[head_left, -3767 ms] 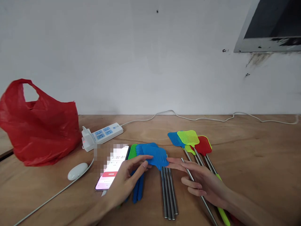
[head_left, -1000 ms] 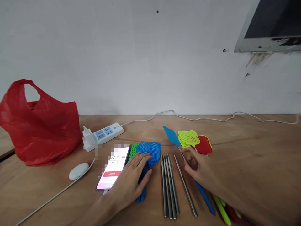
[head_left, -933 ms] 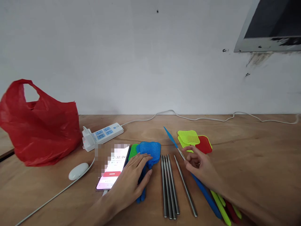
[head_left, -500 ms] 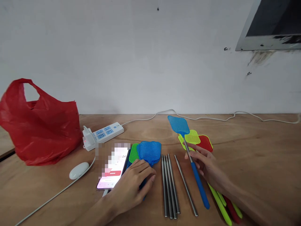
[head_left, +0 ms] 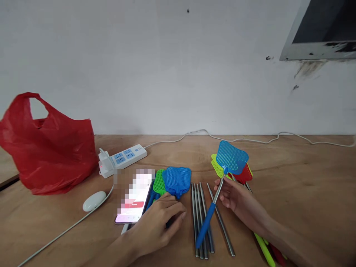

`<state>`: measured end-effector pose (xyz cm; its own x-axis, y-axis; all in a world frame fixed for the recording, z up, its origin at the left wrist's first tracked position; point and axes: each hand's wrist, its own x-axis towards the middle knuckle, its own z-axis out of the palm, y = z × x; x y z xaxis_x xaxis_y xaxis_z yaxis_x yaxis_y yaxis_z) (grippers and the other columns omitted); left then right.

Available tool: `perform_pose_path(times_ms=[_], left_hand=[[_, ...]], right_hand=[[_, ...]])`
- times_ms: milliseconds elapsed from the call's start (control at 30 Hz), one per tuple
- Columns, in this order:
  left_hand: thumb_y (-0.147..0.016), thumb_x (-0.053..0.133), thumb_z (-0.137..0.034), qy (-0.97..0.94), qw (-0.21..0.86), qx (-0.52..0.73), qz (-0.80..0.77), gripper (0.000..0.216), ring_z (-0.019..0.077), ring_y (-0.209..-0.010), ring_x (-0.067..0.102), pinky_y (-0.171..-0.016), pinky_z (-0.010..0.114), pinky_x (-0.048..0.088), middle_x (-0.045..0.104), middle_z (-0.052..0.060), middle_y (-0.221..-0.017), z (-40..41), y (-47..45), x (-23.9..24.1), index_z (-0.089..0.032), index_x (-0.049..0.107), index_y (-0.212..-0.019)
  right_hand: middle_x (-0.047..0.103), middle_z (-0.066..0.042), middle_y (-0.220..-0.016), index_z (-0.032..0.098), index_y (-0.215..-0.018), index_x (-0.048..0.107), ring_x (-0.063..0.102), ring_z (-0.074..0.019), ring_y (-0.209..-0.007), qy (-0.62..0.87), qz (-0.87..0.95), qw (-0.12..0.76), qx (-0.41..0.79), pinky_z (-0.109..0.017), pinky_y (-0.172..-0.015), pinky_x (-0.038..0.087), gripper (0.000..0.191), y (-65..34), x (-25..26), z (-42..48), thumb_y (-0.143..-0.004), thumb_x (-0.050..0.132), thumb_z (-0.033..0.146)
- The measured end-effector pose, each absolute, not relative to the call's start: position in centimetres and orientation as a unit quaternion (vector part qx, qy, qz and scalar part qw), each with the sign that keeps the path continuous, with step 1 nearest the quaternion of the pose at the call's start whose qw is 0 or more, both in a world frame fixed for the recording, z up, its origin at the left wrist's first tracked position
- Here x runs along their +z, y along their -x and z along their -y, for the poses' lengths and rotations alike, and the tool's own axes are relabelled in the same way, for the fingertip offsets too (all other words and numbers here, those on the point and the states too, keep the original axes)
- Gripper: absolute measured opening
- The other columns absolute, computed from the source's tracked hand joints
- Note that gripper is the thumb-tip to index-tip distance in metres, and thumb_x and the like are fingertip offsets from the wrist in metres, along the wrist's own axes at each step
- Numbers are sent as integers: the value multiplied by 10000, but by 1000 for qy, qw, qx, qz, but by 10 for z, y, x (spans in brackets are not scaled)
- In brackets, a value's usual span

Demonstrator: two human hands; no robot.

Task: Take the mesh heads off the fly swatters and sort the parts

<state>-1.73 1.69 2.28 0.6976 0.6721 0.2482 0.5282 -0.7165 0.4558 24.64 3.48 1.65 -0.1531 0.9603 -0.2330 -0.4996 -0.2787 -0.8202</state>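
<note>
My right hand [head_left: 236, 198] pinches the metal shaft of a blue fly swatter [head_left: 231, 157], held off the table with its blue grip [head_left: 205, 225] slanting down over the steel rods [head_left: 200, 218]. My left hand [head_left: 158, 226] lies curled on the handles of the detached blue swatter head [head_left: 177, 180] and the green swatter head [head_left: 158, 182]; what its fingers hold is unclear. Yellow-green [head_left: 217, 167] and red [head_left: 244, 174] swatters lie behind the right hand.
A phone [head_left: 133, 202] with a lit screen lies left of my left hand. A white power strip [head_left: 122, 158], a white oval object [head_left: 94, 201] on a cable and a red plastic bag [head_left: 44, 148] sit further left on the wooden table [head_left: 306, 185].
My right hand has picked the blue swatter out of the right-hand pile and swung it, so its handle now points down left over the rods. My left hand slid back toward me.
</note>
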Motion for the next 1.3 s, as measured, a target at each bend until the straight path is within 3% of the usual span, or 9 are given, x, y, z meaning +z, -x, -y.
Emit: perform_pose_path(times_ms=[367,533,667,767,900,1033,1133,1200,1300], left_hand=[[-1068,310,-399,-861,282,230,-354,442,176,-720,553,-711,304,408,603,5,-730,-11,13,33,-200,594,-794],[-978,516,-433,-843,257,220,-418,311,162,-681,537,-642,268,401,583,-22,-705,-9,11,32,-208,595,-779],[-968,523,-382,-833,238,210,-453,243,162,-649,528,-608,267,387,581,-26,-710,-11,10,30,-215,554,-794],[-993,486,-375,-829,227,212,-465,208,192,-732,587,-656,289,418,622,-3,-797,-13,12,28,-223,544,-863],[-1028,425,-364,-839,195,200,-467,186,233,-835,629,-710,324,453,660,29,-897,-17,18,26,-232,543,-968],[-1044,402,-370,-859,165,187,-447,189,234,-805,646,-687,319,460,672,25,-884,-19,21,26,-236,530,-1007],[-1051,403,-371,-870,151,181,-433,177,226,-773,655,-664,308,451,684,10,-873,-17,23,29,-245,528,-1052],[-1055,400,-381,-872,145,183,-429,181,229,-792,664,-677,313,454,695,10,-899,-14,24,32,-252,525,-1073],[-1063,379,-400,-879,140,184,-418,202,233,-820,675,-697,320,463,710,15,-941,-9,26,35,-258,520,-1086]], right_hand=[[768,-54,-963,217,-909,781,683,-142,-814,361,271,525,721,-217,-715,531,270,-234,21,-18,-710,873,375],[743,-65,-1070,235,-936,792,672,-157,-913,351,326,498,723,-257,-828,514,295,-232,26,-15,-752,822,463],[727,-97,-1098,222,-989,782,681,-191,-885,368,433,456,685,-295,-722,536,332,-236,23,-19,-810,746,500],[726,-74,-852,193,-897,770,627,-156,-630,405,562,411,592,-282,-544,499,320,-240,19,-19,-850,690,499],[639,-19,-645,207,-752,697,584,-153,-577,410,716,422,376,-291,-542,473,273,-242,31,-11,-942,578,362],[714,-55,-885,229,-983,687,640,-202,-818,359,836,399,120,-351,-724,522,161,-249,56,-15,-955,535,184],[706,-85,-1117,232,-1127,655,603,-270,-1036,344,888,306,-1,-472,-914,487,227,-259,67,-29,-920,582,174],[707,-86,-1123,224,-1112,660,590,-292,-1066,340,908,244,-35,-507,-931,467,204,-266,69,-38,-918,602,203],[718,-51,-950,216,-924,681,608,-257,-964,322,931,168,-27,-456,-892,474,79,-270,67,-46,-938,605,229]])
